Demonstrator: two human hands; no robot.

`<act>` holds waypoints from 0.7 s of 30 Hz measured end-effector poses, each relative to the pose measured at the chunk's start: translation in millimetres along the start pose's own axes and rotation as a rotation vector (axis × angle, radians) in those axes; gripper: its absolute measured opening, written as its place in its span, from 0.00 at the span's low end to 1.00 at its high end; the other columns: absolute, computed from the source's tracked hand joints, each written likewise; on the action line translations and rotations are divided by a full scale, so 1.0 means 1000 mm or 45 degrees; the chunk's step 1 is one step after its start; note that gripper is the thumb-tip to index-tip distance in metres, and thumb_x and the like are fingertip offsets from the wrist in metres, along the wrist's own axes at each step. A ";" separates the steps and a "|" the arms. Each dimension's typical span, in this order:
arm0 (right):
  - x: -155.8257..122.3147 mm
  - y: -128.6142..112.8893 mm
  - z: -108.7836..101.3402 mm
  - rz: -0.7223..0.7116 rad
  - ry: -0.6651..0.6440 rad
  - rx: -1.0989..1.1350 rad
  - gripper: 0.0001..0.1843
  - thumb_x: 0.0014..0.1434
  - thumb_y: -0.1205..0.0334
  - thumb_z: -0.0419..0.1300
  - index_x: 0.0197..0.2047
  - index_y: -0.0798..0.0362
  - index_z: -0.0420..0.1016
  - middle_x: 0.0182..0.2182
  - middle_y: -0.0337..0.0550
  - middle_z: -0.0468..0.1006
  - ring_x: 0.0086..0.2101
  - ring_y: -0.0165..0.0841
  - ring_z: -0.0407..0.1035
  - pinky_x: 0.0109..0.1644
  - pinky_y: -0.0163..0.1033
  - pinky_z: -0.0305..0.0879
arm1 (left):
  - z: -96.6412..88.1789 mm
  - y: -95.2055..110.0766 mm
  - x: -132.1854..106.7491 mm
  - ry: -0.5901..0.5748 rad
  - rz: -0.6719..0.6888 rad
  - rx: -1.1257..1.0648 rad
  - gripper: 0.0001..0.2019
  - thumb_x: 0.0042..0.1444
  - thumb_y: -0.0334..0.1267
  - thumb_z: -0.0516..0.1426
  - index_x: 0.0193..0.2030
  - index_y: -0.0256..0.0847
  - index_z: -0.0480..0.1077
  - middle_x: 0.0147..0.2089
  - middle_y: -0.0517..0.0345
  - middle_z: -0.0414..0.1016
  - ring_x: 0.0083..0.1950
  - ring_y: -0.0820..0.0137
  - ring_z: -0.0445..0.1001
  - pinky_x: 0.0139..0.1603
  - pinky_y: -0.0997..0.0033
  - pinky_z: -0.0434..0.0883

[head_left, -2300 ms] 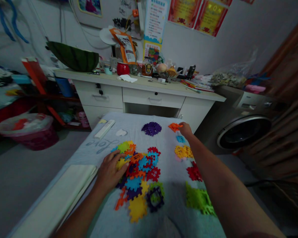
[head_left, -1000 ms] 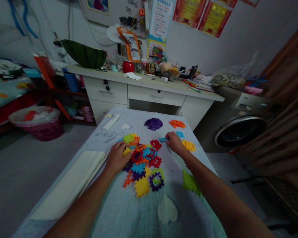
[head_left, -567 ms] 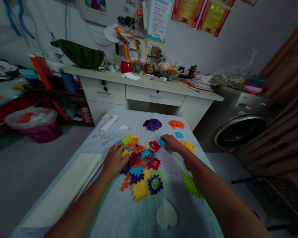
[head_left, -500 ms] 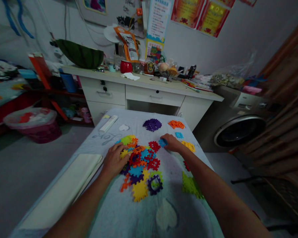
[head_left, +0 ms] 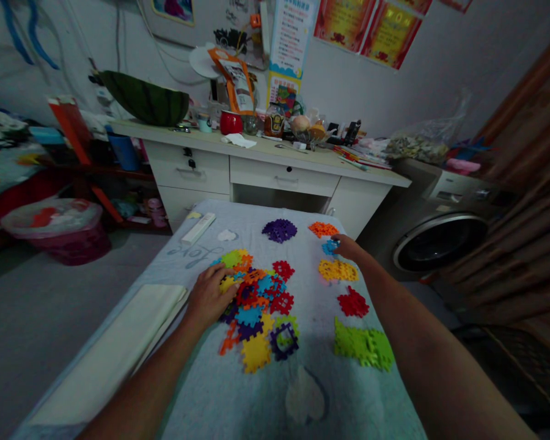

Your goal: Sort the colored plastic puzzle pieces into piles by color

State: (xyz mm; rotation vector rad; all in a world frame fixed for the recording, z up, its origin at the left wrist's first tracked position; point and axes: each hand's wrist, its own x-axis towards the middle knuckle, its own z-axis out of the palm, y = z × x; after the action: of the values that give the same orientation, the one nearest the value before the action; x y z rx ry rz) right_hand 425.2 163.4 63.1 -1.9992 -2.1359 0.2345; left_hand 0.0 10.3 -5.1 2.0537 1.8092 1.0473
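A mixed heap of toothed plastic interlocking tiles (head_left: pixel 250 316) in several colours lies mid-table. My left hand (head_left: pixel 209 296) rests on the heap's left edge, fingers stretched out and touching a yellow tile (head_left: pixel 226 284). At the right side of the table my right hand (head_left: pixel 348 247) pinches a blue tile (head_left: pixel 330 247), its fingertips partly covering it. Around that hand lie single-colour groups: orange tiles (head_left: pixel 323 229) behind, yellow tiles (head_left: pixel 338 271) in front, then red tiles (head_left: pixel 353 302) and green tiles (head_left: pixel 364 347) nearer me. Purple tiles (head_left: pixel 279 230) are piled at the far middle.
A light cloth (head_left: pixel 238 403) covers the table. On its left are a folded white sheet (head_left: pixel 114 348) and a white remote-like bar (head_left: pixel 198 228). Beyond stands a white desk (head_left: pixel 284 177) with jars and half a watermelon (head_left: pixel 144 101); a washing machine (head_left: pixel 421 226) is at right.
My right hand has moved right and away from me, carrying a blue tile from beside the heap to the blue spot. The red and green groups are now uncovered. My left hand has stayed put.
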 end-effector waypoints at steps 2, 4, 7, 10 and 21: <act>-0.002 0.001 0.002 0.017 -0.004 0.020 0.26 0.45 0.76 0.65 0.50 0.56 0.77 0.46 0.52 0.79 0.43 0.40 0.75 0.47 0.40 0.70 | -0.001 0.001 0.000 -0.012 -0.012 0.004 0.17 0.55 0.48 0.55 0.47 0.43 0.74 0.56 0.49 0.70 0.59 0.55 0.68 0.64 0.50 0.64; -0.004 0.001 0.004 0.034 0.011 0.038 0.27 0.45 0.77 0.65 0.51 0.56 0.77 0.47 0.52 0.79 0.43 0.39 0.75 0.47 0.41 0.70 | -0.002 0.002 0.000 -0.030 -0.023 0.007 0.17 0.55 0.48 0.55 0.47 0.43 0.74 0.56 0.49 0.70 0.60 0.55 0.67 0.64 0.51 0.64; -0.005 -0.003 0.004 0.039 0.053 0.061 0.27 0.48 0.77 0.63 0.53 0.56 0.75 0.49 0.54 0.77 0.45 0.39 0.74 0.50 0.41 0.69 | -0.002 0.001 0.000 -0.037 -0.017 0.005 0.18 0.56 0.49 0.54 0.48 0.43 0.73 0.57 0.49 0.69 0.61 0.55 0.67 0.65 0.51 0.63; -0.007 -0.018 0.002 -0.014 0.086 0.088 0.25 0.51 0.78 0.60 0.53 0.57 0.74 0.53 0.54 0.74 0.50 0.37 0.71 0.53 0.40 0.68 | 0.000 0.000 -0.001 -0.035 -0.011 0.008 0.17 0.56 0.49 0.55 0.48 0.43 0.73 0.57 0.50 0.69 0.60 0.56 0.67 0.64 0.52 0.64; -0.053 -0.130 0.025 -0.703 -0.464 0.188 0.37 0.46 0.68 0.70 0.60 0.53 0.69 0.59 0.53 0.70 0.55 0.42 0.67 0.60 0.47 0.62 | -0.003 0.004 0.000 -0.024 -0.027 -0.002 0.16 0.55 0.47 0.56 0.47 0.43 0.73 0.56 0.50 0.70 0.59 0.56 0.68 0.63 0.51 0.64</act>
State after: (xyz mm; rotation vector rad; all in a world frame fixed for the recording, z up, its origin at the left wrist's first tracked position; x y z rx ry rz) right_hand 296.6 102.3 70.2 -1.2917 -2.6958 0.6763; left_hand 1.3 8.2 -0.9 2.0317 1.8163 1.0201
